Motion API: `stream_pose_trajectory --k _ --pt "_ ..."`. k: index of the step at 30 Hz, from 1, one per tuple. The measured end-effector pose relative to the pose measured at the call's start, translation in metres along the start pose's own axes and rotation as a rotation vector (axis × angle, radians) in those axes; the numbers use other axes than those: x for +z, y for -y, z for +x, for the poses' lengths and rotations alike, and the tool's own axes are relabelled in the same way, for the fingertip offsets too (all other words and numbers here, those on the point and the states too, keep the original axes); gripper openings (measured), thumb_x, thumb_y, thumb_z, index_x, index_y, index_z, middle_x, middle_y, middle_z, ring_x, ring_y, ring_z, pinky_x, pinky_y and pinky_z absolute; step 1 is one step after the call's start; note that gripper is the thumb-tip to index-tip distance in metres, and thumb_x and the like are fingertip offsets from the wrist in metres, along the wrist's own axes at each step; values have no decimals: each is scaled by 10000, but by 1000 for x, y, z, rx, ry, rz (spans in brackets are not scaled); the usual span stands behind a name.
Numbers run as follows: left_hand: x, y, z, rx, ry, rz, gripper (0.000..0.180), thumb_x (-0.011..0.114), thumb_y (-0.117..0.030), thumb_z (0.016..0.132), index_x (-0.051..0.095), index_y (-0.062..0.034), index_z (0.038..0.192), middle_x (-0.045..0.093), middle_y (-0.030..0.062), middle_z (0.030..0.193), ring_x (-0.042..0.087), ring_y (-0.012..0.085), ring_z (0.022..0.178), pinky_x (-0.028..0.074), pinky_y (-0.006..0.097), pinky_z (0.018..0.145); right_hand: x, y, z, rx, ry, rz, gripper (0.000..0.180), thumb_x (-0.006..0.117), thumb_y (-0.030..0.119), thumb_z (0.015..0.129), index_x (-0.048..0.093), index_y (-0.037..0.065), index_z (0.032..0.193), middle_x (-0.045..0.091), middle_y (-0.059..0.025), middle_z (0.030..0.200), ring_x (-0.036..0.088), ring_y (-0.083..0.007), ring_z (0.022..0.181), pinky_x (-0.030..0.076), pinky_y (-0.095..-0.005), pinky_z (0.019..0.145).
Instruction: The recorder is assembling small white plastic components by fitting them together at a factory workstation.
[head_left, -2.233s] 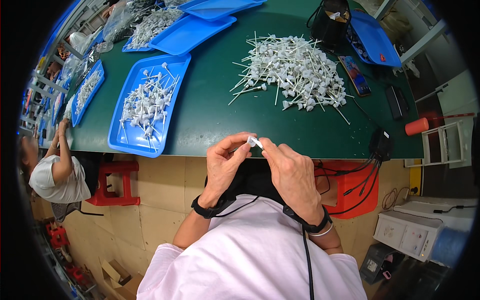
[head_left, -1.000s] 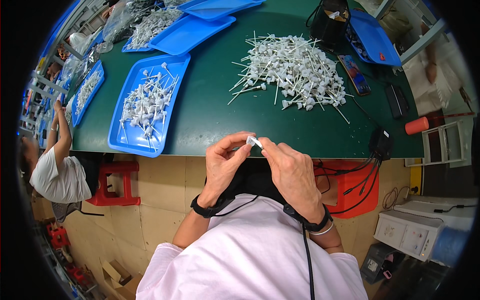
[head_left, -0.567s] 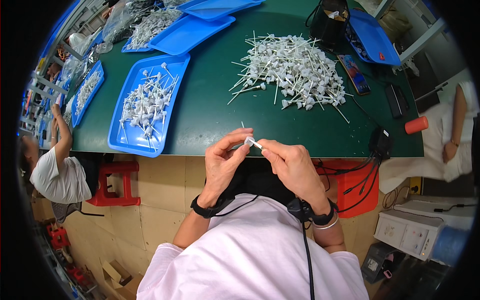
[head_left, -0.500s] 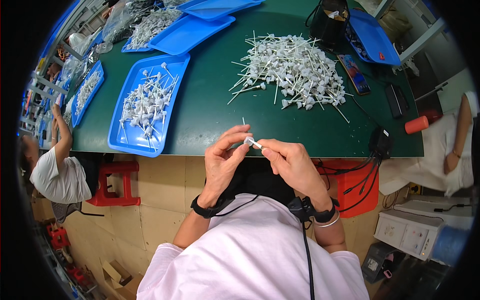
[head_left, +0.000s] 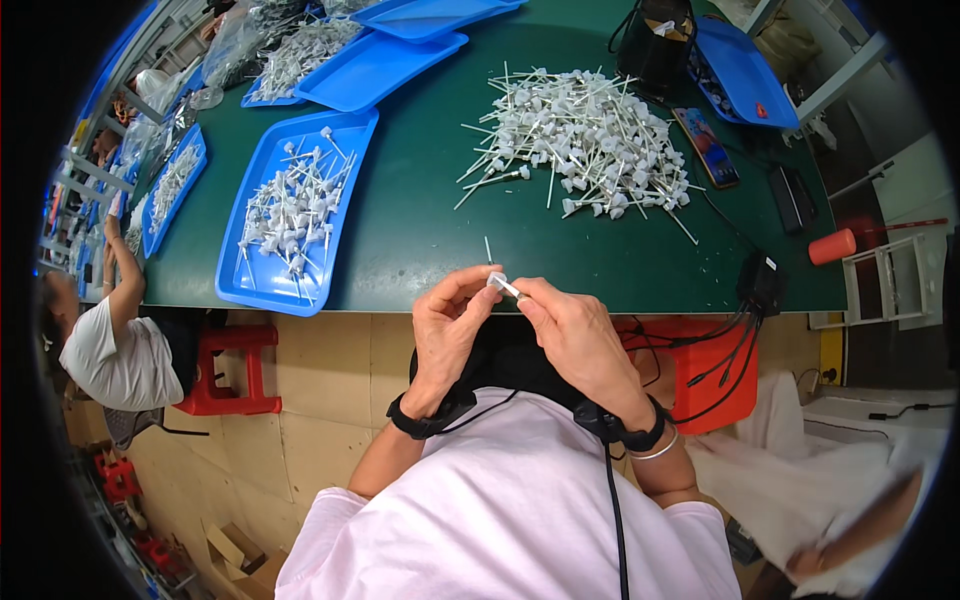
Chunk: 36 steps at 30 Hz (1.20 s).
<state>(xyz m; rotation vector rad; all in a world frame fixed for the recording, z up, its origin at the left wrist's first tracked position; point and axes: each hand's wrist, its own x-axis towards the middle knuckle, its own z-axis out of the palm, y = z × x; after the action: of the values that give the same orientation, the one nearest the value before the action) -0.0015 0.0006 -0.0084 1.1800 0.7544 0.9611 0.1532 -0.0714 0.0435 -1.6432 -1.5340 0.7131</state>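
Just over the table's near edge, my left hand (head_left: 447,325) pinches the white head of a small white plastic piece with a stick-like stem (head_left: 507,286). The fingers of my right hand (head_left: 582,338) are closed on its stem end. A thin white stick (head_left: 488,246) shows just beyond my left fingertips; whether it joins the held piece I cannot tell. Beyond my hands lies a large heap of similar white stemmed pieces (head_left: 590,145). To the left, a blue tray (head_left: 262,287) holds a looser batch of them.
More blue trays (head_left: 370,75) overlap at the far left of the green table (head_left: 430,170). A phone (head_left: 706,148), a black box (head_left: 792,200) and a cabled black device (head_left: 762,285) sit at the right. One co-worker (head_left: 125,350) sits at left; another (head_left: 830,490) is blurred at lower right.
My hands stay nearly in place, both still on the small piece. The co-worker at the right has moved down toward the lower right, uncovering a white frame beside the table.
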Motion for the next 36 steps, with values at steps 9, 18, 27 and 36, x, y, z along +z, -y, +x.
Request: stream_pose_trajectory --k 9,18,27,36 --pt "2 -2 -2 -17 -25 13 240 664 -37 925 683 -3 1162 716 68 1018 682 118 897 497 216 712 3 11 -4 -91 -95 -305 137 579 108 954 591 30 1065 628 -180 743 632 -398 671 476 -476 565" --pt "1 -3 0 32 -56 48 228 650 -16 927 682 -1 1153 719 69 1012 696 131 929 527 220 731 3 3 1 -134 -106 -127 135 583 105 953 593 30 1066 628 -177 757 625 -396 672 472 -469 567" --pt "3 -3 3 -79 -69 -91 250 680 -46 921 650 37 1155 722 113 1029 714 166 910 558 233 712 6 5 -6 -137 -176 -287 147 593 110 953 576 51 1087 595 -151 719 626 -360 609 478 -445 512" --pt "5 -1 1 -61 -81 -89 255 687 -31 914 646 37 1156 718 118 1042 713 165 928 563 234 728 10 6 -4 -118 -175 -351 152 580 123 963 570 44 1093 592 -147 707 627 -353 584 482 -441 493"
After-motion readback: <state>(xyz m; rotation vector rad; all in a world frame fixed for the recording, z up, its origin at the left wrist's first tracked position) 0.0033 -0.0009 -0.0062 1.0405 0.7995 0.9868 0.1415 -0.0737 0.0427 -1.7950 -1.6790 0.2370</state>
